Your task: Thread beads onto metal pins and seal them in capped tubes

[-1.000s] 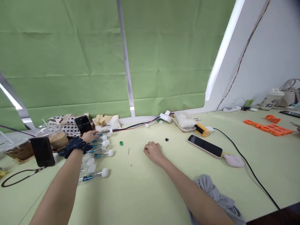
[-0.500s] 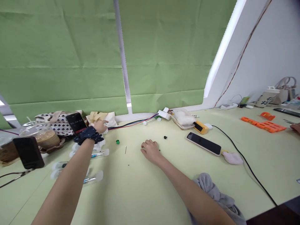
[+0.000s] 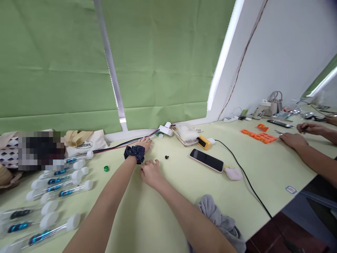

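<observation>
My left hand (image 3: 144, 144), with a dark scrunchie (image 3: 135, 154) at the wrist, reaches over the table near the cables by the wall. Its fingers are partly spread and hold nothing that I can see. Nearer to me, my right hand (image 3: 151, 173) rests on the tabletop with its fingers curled; whatever is under them is hidden. A small black piece (image 3: 166, 157) lies to the right of my hands, a small green piece (image 3: 106, 168) to the left. Several clear tubes with white caps (image 3: 76, 189) and blue contents lie at the left.
A phone (image 3: 206, 160), a yellow device (image 3: 204, 142) and a bag of white material (image 3: 186, 133) are right of centre. Grey cloth (image 3: 221, 218) lies by my right forearm. Beyond orange trays (image 3: 259, 135), another person's hands (image 3: 293, 140) work at the right.
My left hand has moved right, away from the phone stand and tubes, toward the cables and my right hand. The view has turned right, bringing another person's hands into sight.
</observation>
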Demonstrator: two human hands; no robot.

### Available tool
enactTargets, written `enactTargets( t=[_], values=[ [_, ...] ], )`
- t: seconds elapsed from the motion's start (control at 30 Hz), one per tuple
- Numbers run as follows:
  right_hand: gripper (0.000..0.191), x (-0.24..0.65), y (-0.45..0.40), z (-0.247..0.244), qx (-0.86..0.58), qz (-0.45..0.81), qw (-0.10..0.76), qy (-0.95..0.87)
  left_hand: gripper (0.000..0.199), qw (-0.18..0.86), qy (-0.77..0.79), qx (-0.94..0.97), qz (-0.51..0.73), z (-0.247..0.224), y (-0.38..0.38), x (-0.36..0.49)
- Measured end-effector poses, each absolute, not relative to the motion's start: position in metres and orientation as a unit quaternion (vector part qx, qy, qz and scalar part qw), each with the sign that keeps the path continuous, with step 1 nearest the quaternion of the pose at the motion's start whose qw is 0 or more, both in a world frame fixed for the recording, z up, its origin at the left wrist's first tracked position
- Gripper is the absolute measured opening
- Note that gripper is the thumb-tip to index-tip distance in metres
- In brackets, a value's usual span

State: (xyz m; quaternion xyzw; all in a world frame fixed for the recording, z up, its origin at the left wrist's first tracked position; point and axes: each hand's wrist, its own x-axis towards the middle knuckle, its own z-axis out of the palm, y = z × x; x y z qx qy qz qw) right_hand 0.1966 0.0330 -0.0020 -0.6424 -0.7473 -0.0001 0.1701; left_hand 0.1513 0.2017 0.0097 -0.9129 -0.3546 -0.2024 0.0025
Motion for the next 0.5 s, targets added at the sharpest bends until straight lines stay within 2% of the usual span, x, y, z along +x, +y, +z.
enactTargets(
  t=[0.17,0.37,0.5],
  values=[
    [0.022,0.206,0.036,0.002,-0.693,-0.003,0.193,-0.694,0.040,0.081,-0.382,-0.904,-0.177,0.002,0.208,0.158],
    [0.024,0.209,0.037,0.004,-0.718,0.023,0.192,-0.669,0.038,0.072,-0.442,-0.877,-0.174,0.010,0.201,0.157],
    [0.022,0.223,0.038,0.007,-0.746,0.018,0.232,-0.624,0.034,0.064,-0.451,-0.876,-0.162,0.016,0.191,0.150]
  ],
)
